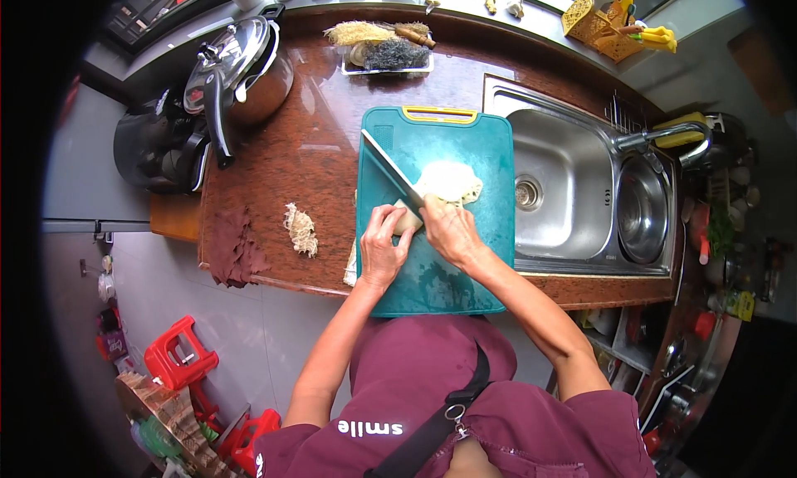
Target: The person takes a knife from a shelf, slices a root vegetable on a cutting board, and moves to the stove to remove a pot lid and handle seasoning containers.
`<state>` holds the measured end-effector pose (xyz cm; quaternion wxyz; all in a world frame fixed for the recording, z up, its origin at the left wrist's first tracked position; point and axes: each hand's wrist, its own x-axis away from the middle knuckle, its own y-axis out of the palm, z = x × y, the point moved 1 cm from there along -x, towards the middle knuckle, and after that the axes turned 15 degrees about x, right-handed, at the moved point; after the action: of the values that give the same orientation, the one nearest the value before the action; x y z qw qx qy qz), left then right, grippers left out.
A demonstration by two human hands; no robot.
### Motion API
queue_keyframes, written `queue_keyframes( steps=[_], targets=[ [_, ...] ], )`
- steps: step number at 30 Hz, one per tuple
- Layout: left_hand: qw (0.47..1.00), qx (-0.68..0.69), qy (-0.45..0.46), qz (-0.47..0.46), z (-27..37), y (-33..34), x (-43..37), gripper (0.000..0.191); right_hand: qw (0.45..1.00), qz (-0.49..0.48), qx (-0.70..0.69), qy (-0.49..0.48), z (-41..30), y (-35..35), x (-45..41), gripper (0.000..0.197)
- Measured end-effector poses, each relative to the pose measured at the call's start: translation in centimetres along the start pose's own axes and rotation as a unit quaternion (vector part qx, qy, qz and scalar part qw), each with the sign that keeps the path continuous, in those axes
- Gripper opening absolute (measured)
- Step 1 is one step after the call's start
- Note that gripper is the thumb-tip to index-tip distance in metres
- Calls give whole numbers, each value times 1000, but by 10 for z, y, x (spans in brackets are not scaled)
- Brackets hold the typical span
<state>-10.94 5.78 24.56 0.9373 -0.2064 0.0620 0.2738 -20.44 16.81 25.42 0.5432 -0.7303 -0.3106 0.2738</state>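
Note:
My right hand [449, 230] grips a kitchen knife [391, 168], its blade slanting up and left across the teal cutting board [436, 142]. The fingers of my left hand [382, 248] hold a pale piece of lotus root [408, 223] against the board, just left of the knife's handle end. The knife's near end lies against that piece; whether it has cut in cannot be told. Beyond my right hand lies a pile of pale lotus root slices [449, 182], overexposed in bright light, with holes showing at its right edge.
A steel sink [560, 179] with a faucet [660, 135] adjoins the board's right side. On the brown counter [317, 185] lie a fibrous scrubber [301, 230] and a maroon cloth [235, 248]. A pressure cooker [258, 92] stands back left, near a tray of scrubbers [386, 71].

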Motion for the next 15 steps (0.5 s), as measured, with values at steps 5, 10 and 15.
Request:
queue_keyframes(
  steps=[5, 10, 15],
  targets=[
    [999, -28, 24, 16, -8, -1, 5, 32, 1000, -26, -7, -6, -11, -57, 17, 22],
    [999, -49, 19, 14, -4, 0, 3, 31, 997, -3, 53, -62, -11, -65, 36, 31],
    [999, -49, -1, 15, -4, -2, 1, 32, 997, -32, 34, -65, -12, -59, 34, 27]
  ],
)
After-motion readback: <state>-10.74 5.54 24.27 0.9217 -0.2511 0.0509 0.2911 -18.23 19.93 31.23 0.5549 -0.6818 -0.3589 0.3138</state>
